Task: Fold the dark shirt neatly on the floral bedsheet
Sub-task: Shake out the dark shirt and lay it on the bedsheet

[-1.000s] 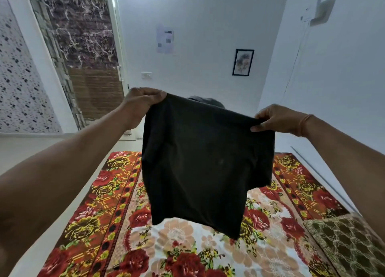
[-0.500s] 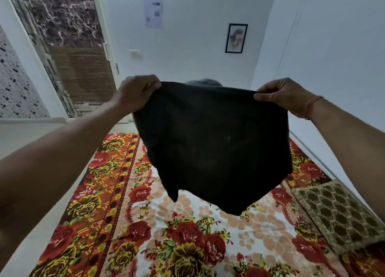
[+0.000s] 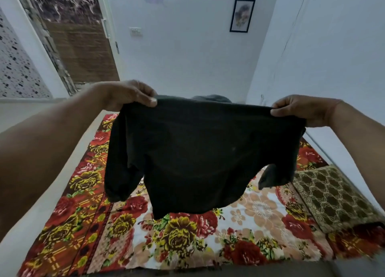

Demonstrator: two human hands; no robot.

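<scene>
The dark shirt (image 3: 193, 155) hangs in the air, stretched flat between both hands above the floral bedsheet (image 3: 177, 241). My left hand (image 3: 129, 95) pinches its upper left corner. My right hand (image 3: 300, 110) pinches the upper right corner. A short sleeve droops on each side and the lower hem hangs just over the sheet. A grey bundle (image 3: 210, 98) peeks out behind the shirt's top edge.
A brown patterned cushion (image 3: 331, 197) lies on the right side of the sheet by the white wall (image 3: 323, 58). A doorway with a dark curtain (image 3: 79, 43) stands at the back left. Pale floor (image 3: 31, 224) borders the sheet on the left.
Both hands have lowered and spread wider, pulling the shirt taut and nearer the sheet. The sleeves now hang out at both sides. The view has tilted downward.
</scene>
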